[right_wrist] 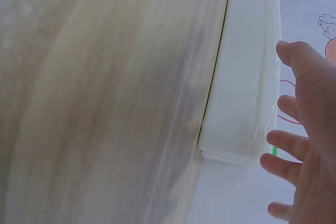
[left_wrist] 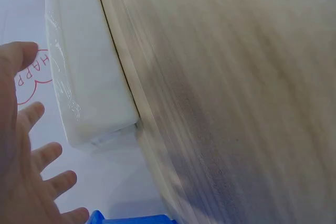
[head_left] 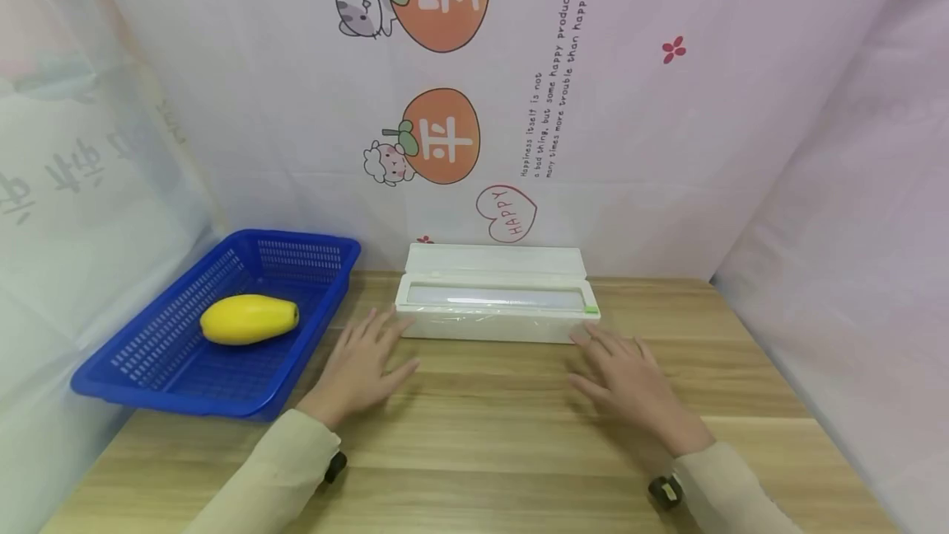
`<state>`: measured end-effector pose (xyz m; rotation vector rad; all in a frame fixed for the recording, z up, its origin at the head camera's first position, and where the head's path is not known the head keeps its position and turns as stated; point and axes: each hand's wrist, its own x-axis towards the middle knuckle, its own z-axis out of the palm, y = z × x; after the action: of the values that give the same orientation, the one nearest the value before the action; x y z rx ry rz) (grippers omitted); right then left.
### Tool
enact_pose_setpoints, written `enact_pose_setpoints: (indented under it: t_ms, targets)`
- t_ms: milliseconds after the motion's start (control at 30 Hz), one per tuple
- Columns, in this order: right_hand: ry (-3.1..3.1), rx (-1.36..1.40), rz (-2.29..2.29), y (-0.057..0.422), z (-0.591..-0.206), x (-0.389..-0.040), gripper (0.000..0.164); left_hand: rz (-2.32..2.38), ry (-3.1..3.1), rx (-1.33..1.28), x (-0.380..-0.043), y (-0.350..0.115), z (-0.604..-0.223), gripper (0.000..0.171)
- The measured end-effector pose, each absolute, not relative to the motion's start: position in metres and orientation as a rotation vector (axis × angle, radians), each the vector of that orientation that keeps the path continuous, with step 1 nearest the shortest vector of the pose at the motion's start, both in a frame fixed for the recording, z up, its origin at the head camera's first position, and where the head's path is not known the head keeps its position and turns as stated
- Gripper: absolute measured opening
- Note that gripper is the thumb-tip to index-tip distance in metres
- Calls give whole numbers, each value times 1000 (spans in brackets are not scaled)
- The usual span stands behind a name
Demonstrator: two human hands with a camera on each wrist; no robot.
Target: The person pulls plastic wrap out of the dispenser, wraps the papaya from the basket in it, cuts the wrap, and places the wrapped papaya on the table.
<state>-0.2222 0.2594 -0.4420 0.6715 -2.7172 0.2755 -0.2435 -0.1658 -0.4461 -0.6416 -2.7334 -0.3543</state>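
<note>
A long white cling film dispenser stands at the back of the table with its lid flipped up. A roll of film shows inside, and clear film lies over the front edge. At the right end is a small green piece. My left hand hovers with spread fingers by the dispenser's left end. Near the right front corner is my right hand, its fingers also spread. Neither hand holds anything; whether fingertips touch the dispenser, I cannot tell.
On the left sits a blue plastic basket with a yellow papaya-like fruit in it. Printed white cloth rises behind and at both sides of the wooden table. Both wrists carry dark devices below the sleeves.
</note>
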Motion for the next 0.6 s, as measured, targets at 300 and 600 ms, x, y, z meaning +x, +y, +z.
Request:
enact_pose_setpoints:
  t_ms: [300, 600]
  targets:
    - [-2617, 716, 313, 260, -440, -234, 57, -402, -2660, -637, -254, -164, -444, 59]
    - [-2574, 713, 362, 260, -435, -244, 45, -425, -2583, -610, -269, -160, -442, 46]
